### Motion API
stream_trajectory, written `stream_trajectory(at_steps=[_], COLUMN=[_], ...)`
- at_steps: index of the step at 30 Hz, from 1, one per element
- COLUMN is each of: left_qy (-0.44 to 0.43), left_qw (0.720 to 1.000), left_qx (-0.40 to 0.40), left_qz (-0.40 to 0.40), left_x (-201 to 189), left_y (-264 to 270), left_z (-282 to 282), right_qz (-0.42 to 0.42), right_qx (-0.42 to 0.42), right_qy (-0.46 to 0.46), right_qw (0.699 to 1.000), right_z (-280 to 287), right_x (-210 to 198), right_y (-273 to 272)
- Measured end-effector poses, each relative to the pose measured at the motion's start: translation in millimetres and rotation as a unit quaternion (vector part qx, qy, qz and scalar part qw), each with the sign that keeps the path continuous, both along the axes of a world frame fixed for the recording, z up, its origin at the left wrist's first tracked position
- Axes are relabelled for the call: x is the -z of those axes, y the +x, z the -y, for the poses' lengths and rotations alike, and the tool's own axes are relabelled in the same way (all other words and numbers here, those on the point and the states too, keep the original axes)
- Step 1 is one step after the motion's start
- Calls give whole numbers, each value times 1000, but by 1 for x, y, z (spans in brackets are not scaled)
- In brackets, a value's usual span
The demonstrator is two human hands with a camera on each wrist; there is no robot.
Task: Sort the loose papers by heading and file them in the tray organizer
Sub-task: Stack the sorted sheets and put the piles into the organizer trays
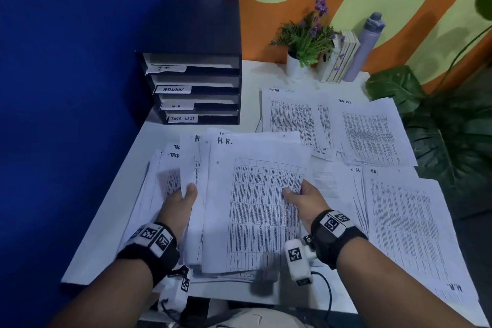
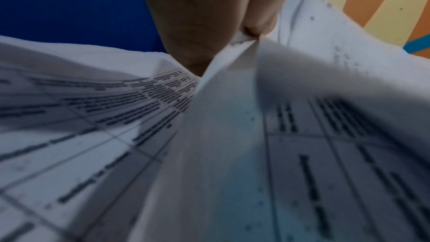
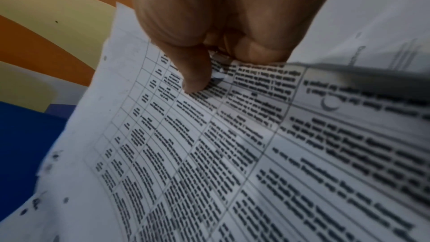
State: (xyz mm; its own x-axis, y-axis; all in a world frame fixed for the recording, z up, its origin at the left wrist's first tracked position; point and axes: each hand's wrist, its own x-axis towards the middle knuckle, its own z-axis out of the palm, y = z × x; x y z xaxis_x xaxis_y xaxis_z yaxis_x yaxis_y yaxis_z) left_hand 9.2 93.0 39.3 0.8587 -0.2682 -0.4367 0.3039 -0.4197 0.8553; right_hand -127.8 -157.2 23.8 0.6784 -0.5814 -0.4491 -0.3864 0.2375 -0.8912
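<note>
Paper headed H.R. (image 1: 255, 202), thin, floppy and prone to slide, tops the fanned stack above the bench (image 1: 87, 234), pinched at its right edge by the right hand (image 1: 306, 200) while the left hand (image 1: 178, 202) grips the sheets beneath, so edge holds probably suit.

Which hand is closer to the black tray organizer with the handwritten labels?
Left. The left hand grips papers just below the black tray organizer; the right hand holds the H.R. sheet further toward the desk's middle.
</note>
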Motion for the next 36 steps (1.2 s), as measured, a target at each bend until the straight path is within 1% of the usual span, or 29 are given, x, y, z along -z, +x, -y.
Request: stream_trajectory(at_steps=[3, 6, 7, 9, 12, 16, 20, 22, 24, 27, 29, 31, 34, 35, 36], left_qy=[-29, -4, 7, 9, -1, 14, 30, 34, 35, 30, 28, 17, 13, 9, 5], left_qw=[1000, 996, 994, 994, 992, 989, 987, 986, 986, 987, 987, 988, 987, 988, 988], left_qx=[0, 67, 73, 53, 50, 78, 119, 132, 139, 143, 145, 147, 152, 150, 149], left_qz=[-1, 57, 75, 94, 114, 124, 107, 97, 86, 70, 65, 54, 40, 35, 32], left_x=[-9, -16, -19, -26, -36, -44, -43, -41, -38, -35, -32, -28, -23, -23, -22], left_y=[-2, -5, -5, -5, -9, -22, -34, -40, -46, -54, -58, -61, -64, -65, -65], left_z=[9, 17, 20, 29, 45, 70, 92, 102, 113, 127, 135, 142, 149, 151, 153], right_qz=[26, 25, 25, 11, -45, -126, -202, -235, -271, -312, -348, -375, -406, -384, -334], right_qx=[-16, 11, 22, 25, 40, 101, 119, 122, 122, 140, 131, 124, 111, 95, 64], right_qy=[-7, -19, -20, -34, -111, -186, -297, -332, -350, -354, -366, -366, -386, -407, -417], right_qw=[1000, 999, 999, 999, 992, 969, 925, 905, 888, 870, 853, 843, 821, 823, 843], right_z=[-3, -2, 1, 6, 26, 72, 127, 153, 176, 208, 224, 234, 226, 220, 211], right_x=[-6, -10, -7, -13, -23, -29, -37, -41, -44, -41, -40, -39, -36, -35, -31], right_y=[5, 8, 7, 1, -12, -42, -91, -115, -139, -170, -187, -193, -178, -168, -155])
